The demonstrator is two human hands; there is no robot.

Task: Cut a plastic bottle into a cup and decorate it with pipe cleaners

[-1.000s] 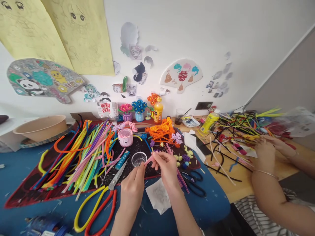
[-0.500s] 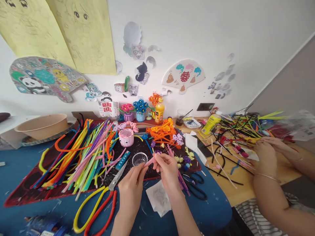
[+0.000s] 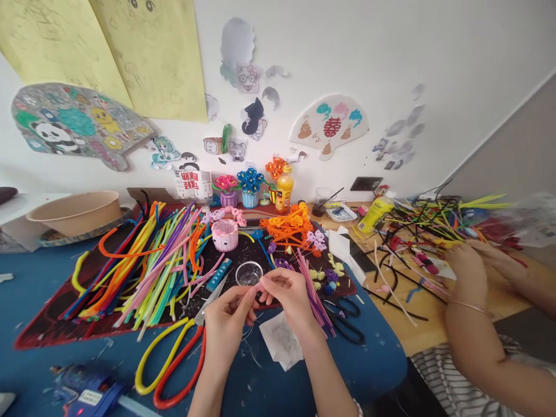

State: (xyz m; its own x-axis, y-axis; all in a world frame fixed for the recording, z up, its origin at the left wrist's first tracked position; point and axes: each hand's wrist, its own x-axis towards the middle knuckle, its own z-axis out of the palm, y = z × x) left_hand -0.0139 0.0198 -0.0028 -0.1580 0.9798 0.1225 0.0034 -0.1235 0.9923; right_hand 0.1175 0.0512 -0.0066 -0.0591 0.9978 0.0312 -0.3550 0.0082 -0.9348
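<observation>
My left hand (image 3: 226, 321) and my right hand (image 3: 287, 298) meet over the front of the dark mat. Fingertips of both pinch a short pink pipe cleaner piece (image 3: 259, 287), mostly hidden by the fingers. Just behind them stands a small clear round dish (image 3: 249, 273). Large scissors (image 3: 167, 370) with yellow and red handles lie left of my left hand, near a teal lighter-sized stick (image 3: 219, 274). A crumpled white paper (image 3: 282, 341) is beneath my right wrist. Pink and purple pipe cleaners (image 3: 311, 289) lie beside my right hand, near black-handled scissors (image 3: 345, 318).
Bundled colourful pipe cleaners (image 3: 160, 266) cover the mat's left. A pink pot (image 3: 225, 236), orange pipe cleaner pieces (image 3: 289, 226) and an orange drink bottle (image 3: 284, 190) stand behind. A blue glue gun (image 3: 89, 394) lies front left. Another person's hands (image 3: 467, 263) work at the right.
My hands have drawn closer together, and less of the pink piece shows. The camera view has tilted down slightly, bringing more of the glue gun into sight.
</observation>
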